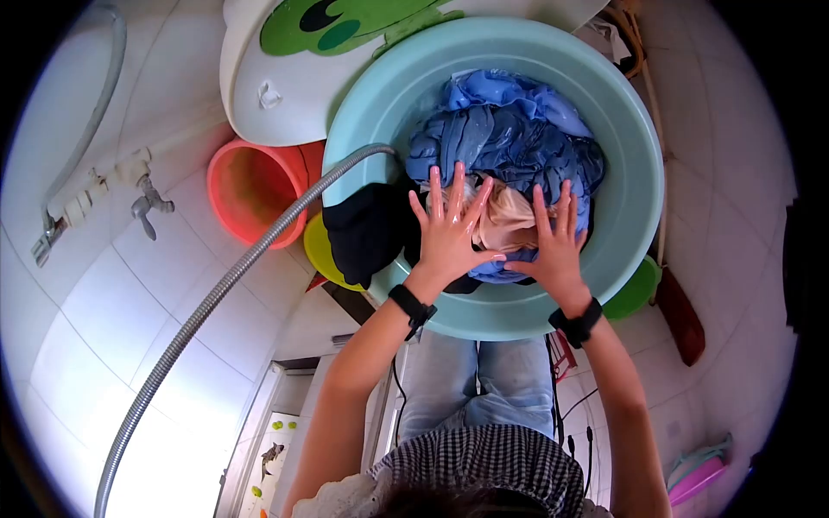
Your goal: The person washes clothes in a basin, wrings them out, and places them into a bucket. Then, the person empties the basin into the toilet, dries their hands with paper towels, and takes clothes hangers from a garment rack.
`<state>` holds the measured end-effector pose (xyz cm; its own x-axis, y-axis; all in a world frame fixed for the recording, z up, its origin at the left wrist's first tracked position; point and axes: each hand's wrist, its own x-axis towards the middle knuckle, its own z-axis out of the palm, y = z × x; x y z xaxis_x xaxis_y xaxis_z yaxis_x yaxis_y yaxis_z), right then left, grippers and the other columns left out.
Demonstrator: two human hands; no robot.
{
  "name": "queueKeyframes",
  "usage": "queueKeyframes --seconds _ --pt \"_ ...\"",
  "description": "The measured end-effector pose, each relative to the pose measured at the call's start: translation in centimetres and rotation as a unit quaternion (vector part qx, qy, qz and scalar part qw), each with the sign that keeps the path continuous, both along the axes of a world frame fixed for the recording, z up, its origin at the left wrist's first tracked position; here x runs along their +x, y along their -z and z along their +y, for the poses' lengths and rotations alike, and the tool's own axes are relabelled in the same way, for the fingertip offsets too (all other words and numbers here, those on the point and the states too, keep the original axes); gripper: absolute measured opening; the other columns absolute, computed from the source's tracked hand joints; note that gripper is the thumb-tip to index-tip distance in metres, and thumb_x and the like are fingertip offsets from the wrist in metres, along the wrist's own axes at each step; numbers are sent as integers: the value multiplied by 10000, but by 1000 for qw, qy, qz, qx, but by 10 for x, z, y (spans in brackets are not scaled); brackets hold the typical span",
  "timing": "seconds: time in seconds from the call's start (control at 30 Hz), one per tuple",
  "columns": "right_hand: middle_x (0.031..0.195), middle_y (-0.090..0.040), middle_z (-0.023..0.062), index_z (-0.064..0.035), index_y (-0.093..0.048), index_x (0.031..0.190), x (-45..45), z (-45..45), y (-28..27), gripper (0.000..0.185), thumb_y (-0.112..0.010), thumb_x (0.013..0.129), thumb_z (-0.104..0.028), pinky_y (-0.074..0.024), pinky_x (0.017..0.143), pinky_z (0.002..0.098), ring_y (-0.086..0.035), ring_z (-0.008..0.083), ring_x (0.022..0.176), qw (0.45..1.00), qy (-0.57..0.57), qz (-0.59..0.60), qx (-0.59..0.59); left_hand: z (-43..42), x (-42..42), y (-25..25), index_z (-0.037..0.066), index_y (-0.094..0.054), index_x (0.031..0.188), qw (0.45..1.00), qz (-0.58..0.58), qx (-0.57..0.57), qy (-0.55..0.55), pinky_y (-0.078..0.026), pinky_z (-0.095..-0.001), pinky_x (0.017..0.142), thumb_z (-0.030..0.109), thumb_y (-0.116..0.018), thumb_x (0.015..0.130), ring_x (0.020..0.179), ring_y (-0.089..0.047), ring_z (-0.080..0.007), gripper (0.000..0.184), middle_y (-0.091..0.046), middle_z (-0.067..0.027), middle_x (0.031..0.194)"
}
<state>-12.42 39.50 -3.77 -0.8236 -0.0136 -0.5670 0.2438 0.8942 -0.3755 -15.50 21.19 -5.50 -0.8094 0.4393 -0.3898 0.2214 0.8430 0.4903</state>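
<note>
The left hand (448, 242) and right hand (559, 256) are spreading open, gripping nothing, over the beige cloth (506, 217) toward six o'clock in the basin (637, 173). Wetting seems done; blue garments (505, 138) toward twelve and black cloth (367, 231) at eight are lying bunched, seemingly unwrung.
</note>
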Motion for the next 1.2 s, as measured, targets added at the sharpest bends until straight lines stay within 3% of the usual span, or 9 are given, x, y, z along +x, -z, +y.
queueKeyframes --seconds 0.2,0.37,0.5,0.63,0.77,0.9,0.97,1.03,1.2 --pt "1394 27 304 -204 -168 1394 -2 -12 86 708 -486 789 -16 -448 865 388 -353 454 1181 995 -14 55 79 15 4 54 277 -198 1384 998 10 -55 -24 -129 -721 890 485 -766 491 1294 -15 -461 1078 -69 -136 1448" --pt "1383 24 322 -183 -182 1389 -1 -2 127 727 -513 765 -15 -431 885 401 -373 475 1153 970 -129 119 170 16 -4 56 264 -179 1387 998 10 -37 -41 -144 -721 887 458 -764 511 1288 -13 -466 1071 -52 -119 1453" --pt "1400 0 281 -214 -197 1383 -26 1 59 898 -655 641 5 -400 918 418 -346 479 1166 999 -36 21 20 -15 -13 3 131 -455 1232 995 97 -20 24 -239 -592 949 272 -707 656 1237 -300 -341 645 -353 -99 1332" --pt "1391 -195 204 -246 -251 1358 -28 8 4 988 -734 541 25 -387 923 412 -365 406 1175 995 -14 54 -77 -65 13 -42 60 -573 963 967 187 7 -172 -336 -415 922 111 -629 703 973 -519 -278 271 -548 -95 1024" --pt "1246 -393 169 -103 -308 1309 2 22 -10 823 -700 597 27 -361 925 390 -408 374 1106 979 116 112 -123 -96 41 -36 38 -535 1046 913 193 33 -359 -349 -386 898 75 -630 719 984 -491 -294 343 -513 -149 1049" --pt "1291 -290 260 2 -194 1326 50 41 25 909 -757 622 -109 -286 983 362 -331 363 1184 972 203 115 -41 -80 28 -41 2 -373 1251 894 253 -90 -359 -292 -388 949 256 -702 698 1113 -394 -311 692 -354 -227 1243" --pt "1312 -241 278 6 -146 1341 73 50 57 982 -777 607 -161 -257 1001 369 -281 365 1217 957 257 93 -96 -100 29 -17 -33 -337 1269 814 111 119 -557 -286 -353 966 322 -721 695 1143 -376 -303 776 -337 -219 1287" --pt "1333 -193 296 9 -99 1356 74 43 66 1058 -797 592 -213 -228 1019 375 -231 366 1251 934 312 66 -159 -120 23 -21 -69 -525 1075 683 -126 225 -683 -421 -280 796 292 -735 701 883 -546 -197 561 -578 -172 1019" --pt "1365 -155 293 22 -19 1363 63 24 84 1171 -801 561 -322 -174 1040 432 -104 421 1281 912 382 -49 -140 -96 37 -17 -61 -561 953 735 104 205 -638 -433 -272 755 130 -673 756 821 -562 -189 297 -603 -134 918"
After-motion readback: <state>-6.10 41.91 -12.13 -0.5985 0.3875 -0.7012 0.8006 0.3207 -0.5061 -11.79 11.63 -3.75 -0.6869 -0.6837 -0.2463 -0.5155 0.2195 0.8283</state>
